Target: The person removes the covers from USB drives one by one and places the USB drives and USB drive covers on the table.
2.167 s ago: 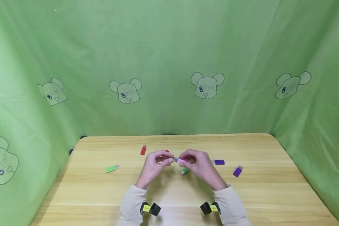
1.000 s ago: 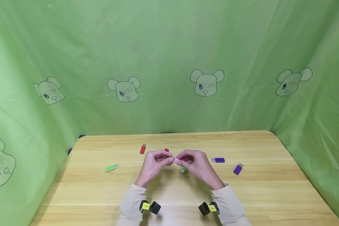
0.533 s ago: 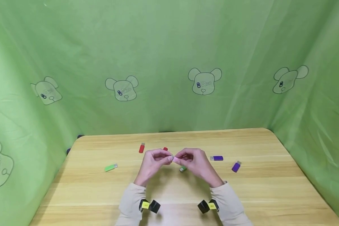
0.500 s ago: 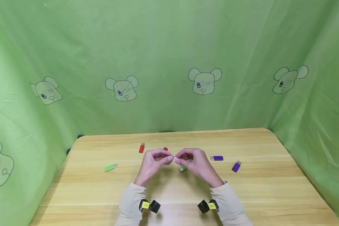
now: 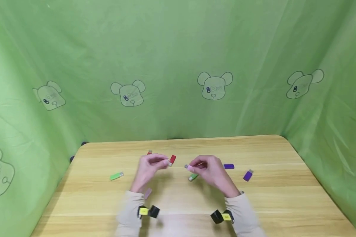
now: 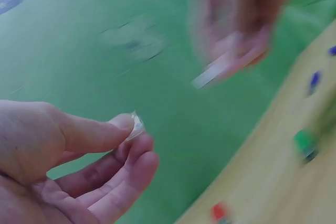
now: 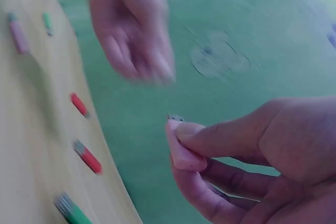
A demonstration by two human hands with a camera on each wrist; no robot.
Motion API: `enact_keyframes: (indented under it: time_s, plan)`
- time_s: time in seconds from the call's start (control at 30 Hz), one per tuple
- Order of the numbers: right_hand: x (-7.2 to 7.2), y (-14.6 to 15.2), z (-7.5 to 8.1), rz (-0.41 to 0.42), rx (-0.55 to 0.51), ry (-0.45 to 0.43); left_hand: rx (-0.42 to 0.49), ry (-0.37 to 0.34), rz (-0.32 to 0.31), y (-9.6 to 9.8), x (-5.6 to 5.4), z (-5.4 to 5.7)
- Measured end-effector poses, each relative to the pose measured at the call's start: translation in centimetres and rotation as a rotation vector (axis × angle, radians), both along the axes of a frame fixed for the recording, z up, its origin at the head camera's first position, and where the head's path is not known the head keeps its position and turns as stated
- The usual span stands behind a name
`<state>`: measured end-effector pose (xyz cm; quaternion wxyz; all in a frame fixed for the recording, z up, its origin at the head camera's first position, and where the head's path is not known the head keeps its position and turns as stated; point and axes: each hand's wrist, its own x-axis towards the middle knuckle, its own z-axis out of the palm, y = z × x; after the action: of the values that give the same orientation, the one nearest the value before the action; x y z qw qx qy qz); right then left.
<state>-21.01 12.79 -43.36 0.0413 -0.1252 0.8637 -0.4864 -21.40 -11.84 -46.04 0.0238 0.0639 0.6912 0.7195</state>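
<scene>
My left hand [image 5: 149,170] pinches a small clear plastic cap [image 6: 136,125] between thumb and fingertips. In the right wrist view, my right hand [image 5: 211,172] grips a pink USB flash drive [image 7: 184,149] between thumb and curled fingers, its metal plug [image 5: 186,166] bare and pointing toward the left hand. A gap separates the two hands above the table. Beyond that gap lies a red flash drive [image 5: 172,159]. Under the right hand sits a green one [image 5: 192,177], partly covered. A second pink drive [image 5: 148,193] rests beside the left wrist.
On the wooden table [image 5: 178,210], a light green drive [image 5: 115,176] lies at left, and another red one [image 5: 149,152] is mostly behind the left hand. Two purple drives, one nearer [image 5: 229,166] and one farther right [image 5: 248,175], lie at right. A green curtain [image 5: 172,121] stands behind.
The hands, earlier fingertip to fingertip on the pink flash drive, have come apart. My left hand has moved left with the clear cap; the drive stays in my right hand, its plug uncovered.
</scene>
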Motion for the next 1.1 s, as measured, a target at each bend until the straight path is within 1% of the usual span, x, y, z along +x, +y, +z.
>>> enact_keyframes:
  time_s: [0.07,0.1,0.17,0.23,0.3,0.37,0.43,0.57,0.67,0.73,0.9,0.97,1.1]
  plan:
    - [-0.1,0.6,0.2,-0.035,0.009,-0.010,0.022,0.003,0.054,-1.1,0.0,0.2]
    - [-0.3,0.9,0.2,-0.039,0.002,-0.011,0.029,0.004,0.062,-1.5,0.0,0.3]
    - [-0.5,1.2,0.1,-0.023,-0.003,-0.007,0.029,-0.001,0.041,-1.9,-0.1,0.5]
    - [-0.9,1.4,-0.3,0.005,0.000,0.017,0.006,-0.004,0.021,-1.9,-0.4,0.6]
    - [-1.2,1.4,-0.9,0.025,0.012,0.043,-0.013,-0.007,0.033,-1.7,-0.5,0.5]
    - [-1.6,1.4,-1.6,0.020,0.031,0.070,-0.040,-0.004,0.053,-1.4,-0.6,0.3]
    - [-2.1,1.4,-2.3,-0.006,0.040,0.078,-0.069,-0.003,0.067,-1.1,-0.7,0.1]
    - [-3.7,1.0,-3.9,-0.070,0.022,0.044,-0.123,-0.007,0.071,-0.6,-0.7,-0.4]
    - [-5.3,0.6,-4.9,-0.101,0.010,0.018,-0.140,-0.012,0.078,-0.4,-0.7,-0.7]
    - [-6.5,0.2,-5.2,-0.119,0.028,0.019,-0.155,-0.012,0.078,-0.3,-0.7,-1.0]
    - [-8.8,-0.2,-6.0,-0.129,0.098,0.040,-0.210,0.005,0.082,0.0,-0.9,-1.4]
    - [-9.4,-0.2,-6.4,-0.119,0.114,0.047,-0.224,0.007,0.089,0.2,-0.9,-1.5]
    - [-10.1,0.1,-7.0,-0.111,0.152,0.032,-0.232,-0.023,0.083,0.3,-0.9,-1.8]
